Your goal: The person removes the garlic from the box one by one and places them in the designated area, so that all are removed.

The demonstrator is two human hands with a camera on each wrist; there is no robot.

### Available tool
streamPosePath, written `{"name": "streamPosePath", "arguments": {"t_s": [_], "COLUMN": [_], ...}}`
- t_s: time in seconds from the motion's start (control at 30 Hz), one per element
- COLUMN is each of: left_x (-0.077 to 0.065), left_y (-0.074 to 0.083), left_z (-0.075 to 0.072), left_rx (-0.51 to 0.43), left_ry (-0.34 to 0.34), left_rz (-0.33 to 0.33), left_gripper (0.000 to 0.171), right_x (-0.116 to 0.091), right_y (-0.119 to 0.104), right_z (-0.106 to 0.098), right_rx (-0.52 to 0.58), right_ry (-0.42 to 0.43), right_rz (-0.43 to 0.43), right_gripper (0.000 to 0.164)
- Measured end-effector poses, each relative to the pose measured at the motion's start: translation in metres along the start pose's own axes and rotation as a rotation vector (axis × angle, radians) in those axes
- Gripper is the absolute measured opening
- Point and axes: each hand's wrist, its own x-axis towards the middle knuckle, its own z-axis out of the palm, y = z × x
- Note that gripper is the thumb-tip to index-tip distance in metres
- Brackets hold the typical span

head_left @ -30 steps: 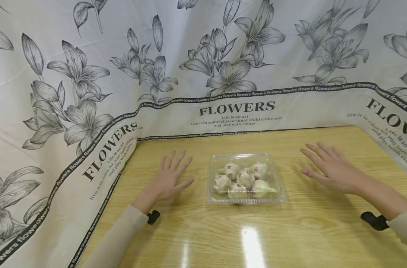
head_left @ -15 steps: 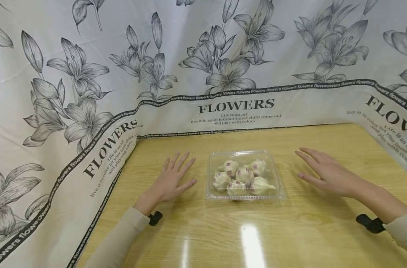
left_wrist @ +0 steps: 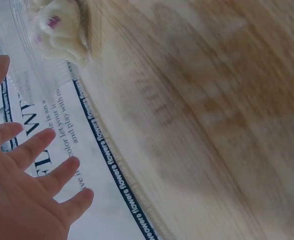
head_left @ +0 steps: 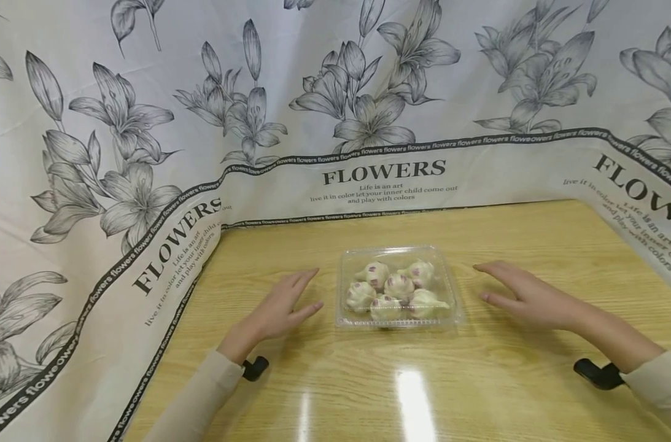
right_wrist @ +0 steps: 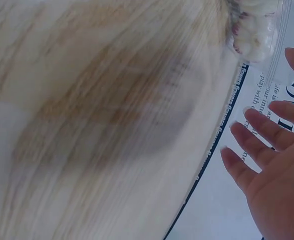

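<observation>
A clear plastic clamshell box (head_left: 342, 264) lies on the wooden table, its lid down. Inside it are several garlic bulbs (head_left: 398, 286), pale with purple marks; the box and some bulbs also show at the top of both wrist views. My left hand (head_left: 274, 308) hovers just left of the box, palm towards it, with fingers spread and holding nothing. On the other side, my right hand (head_left: 525, 299) is held apart from the box, its fingers extended and thumb separate. Neither hand touches the box. Spread fingers appear at the edge of each wrist view.
A white cloth (head_left: 390, 178) printed with flowers and lettering hangs behind the table and along its left and right sides. Light glares on the front of the wooden tabletop (head_left: 357, 380). A black wrist mount (head_left: 597, 373) sits under the right wrist.
Both hands have turned from palms down to palms facing inward. The right hand has come somewhat closer to the box. The box has stayed in place on the table.
</observation>
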Motion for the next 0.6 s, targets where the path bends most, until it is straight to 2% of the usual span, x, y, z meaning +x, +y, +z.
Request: {"name": "streamPosePath", "arguments": {"t_s": [0.3,0.6], "left_x": [-0.003,-0.006], "left_y": [0.002,0.003], "left_z": [0.007,0.016], "left_rx": [-0.181,-0.389], "left_ry": [-0.035,-0.114], "left_rz": [-0.021,-0.027], "left_gripper": [0.073,0.065], "right_x": [-0.002,-0.004], "right_y": [-0.003,-0.007], "right_z": [0.007,0.014], "right_rx": [0.076,0.187], "right_ry": [0.01,-0.043], "right_rz": [-0.024,-0.033], "right_gripper": [0.043,0.039]}}
